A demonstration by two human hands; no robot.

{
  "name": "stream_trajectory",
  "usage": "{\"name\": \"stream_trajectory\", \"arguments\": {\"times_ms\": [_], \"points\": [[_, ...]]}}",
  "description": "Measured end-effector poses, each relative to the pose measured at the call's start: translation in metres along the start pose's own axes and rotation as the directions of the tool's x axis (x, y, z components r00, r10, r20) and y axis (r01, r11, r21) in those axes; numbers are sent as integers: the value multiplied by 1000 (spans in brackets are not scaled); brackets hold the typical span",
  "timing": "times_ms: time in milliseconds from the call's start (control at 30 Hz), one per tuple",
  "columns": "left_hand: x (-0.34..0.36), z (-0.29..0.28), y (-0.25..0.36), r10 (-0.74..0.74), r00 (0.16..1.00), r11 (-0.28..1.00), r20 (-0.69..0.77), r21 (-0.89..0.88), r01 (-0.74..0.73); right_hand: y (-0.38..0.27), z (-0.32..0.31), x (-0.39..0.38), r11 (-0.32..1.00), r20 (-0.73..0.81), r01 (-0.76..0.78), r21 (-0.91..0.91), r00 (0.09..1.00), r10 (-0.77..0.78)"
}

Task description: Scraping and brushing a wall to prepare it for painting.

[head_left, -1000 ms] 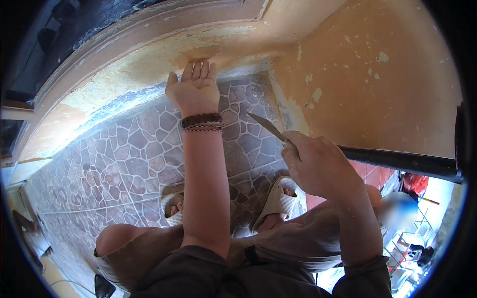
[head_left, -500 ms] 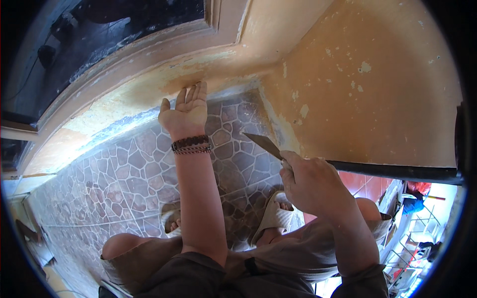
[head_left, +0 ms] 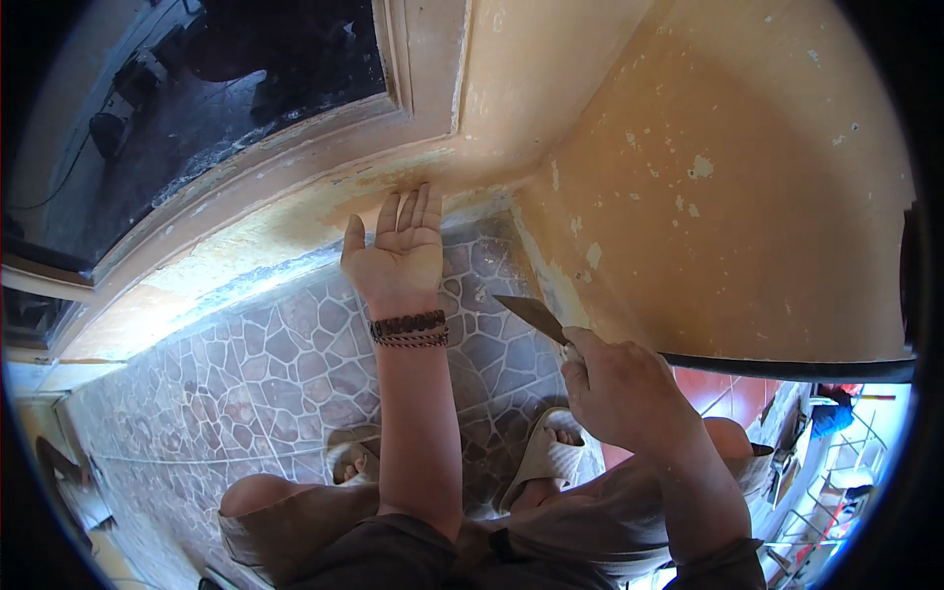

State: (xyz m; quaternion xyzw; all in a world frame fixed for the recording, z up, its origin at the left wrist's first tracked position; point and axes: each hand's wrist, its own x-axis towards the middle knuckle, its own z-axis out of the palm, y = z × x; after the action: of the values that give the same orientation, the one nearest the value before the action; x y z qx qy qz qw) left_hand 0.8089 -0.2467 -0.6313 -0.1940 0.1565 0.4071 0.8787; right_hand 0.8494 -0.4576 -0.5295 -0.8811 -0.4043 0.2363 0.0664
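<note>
My left hand (head_left: 398,256) is held palm up with fingers stretched out, its fingertips by the lower part of the peeling wall (head_left: 295,211) beneath a dark window (head_left: 285,69). Nothing lies in that palm. Two braided bracelets (head_left: 409,328) circle the wrist. My right hand (head_left: 624,388) is closed round a putty knife, its handle mostly hidden in the fist. The putty knife's flat blade (head_left: 531,317) points left, over the stone-patterned floor and apart from both walls.
On the right stands an orange-yellow wall (head_left: 728,216) with flaked paint spots and a dark lower edge (head_left: 787,369). Stone-patterned tiles (head_left: 256,383) cover the floor. My sandalled feet (head_left: 556,452) are below. A metal rack (head_left: 836,492) with coloured items stands at the far right.
The view has shifted, so the wall and floor sit lower. My left hand appears slightly farther right, still palm up. My right hand keeps its hold on the putty knife.
</note>
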Motion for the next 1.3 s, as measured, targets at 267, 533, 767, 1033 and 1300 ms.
{"name": "stream_trajectory", "arguments": {"times_ms": [267,533,767,1033,1300], "points": [[-4,-5,4,77,997,986,-6,150,-75,-9,-3,6,981,-286,115,156,956,-66],[-50,40,-22,1,966,779,259,605,-163,-48,8,13,694,-702,429,578,695,155],[-45,92,-73,-282,780,257,559,827,-500,-55,26,94,170,-705,685,709,683,191],[-21,60,-79,-147,800,87,582,813,-575,-49,36,117,-1,-621,639,769,747,235],[-24,98,-102,-112,640,-35,760,640,-767,-47,-5,130,135,-749,750,648,593,297]]}}
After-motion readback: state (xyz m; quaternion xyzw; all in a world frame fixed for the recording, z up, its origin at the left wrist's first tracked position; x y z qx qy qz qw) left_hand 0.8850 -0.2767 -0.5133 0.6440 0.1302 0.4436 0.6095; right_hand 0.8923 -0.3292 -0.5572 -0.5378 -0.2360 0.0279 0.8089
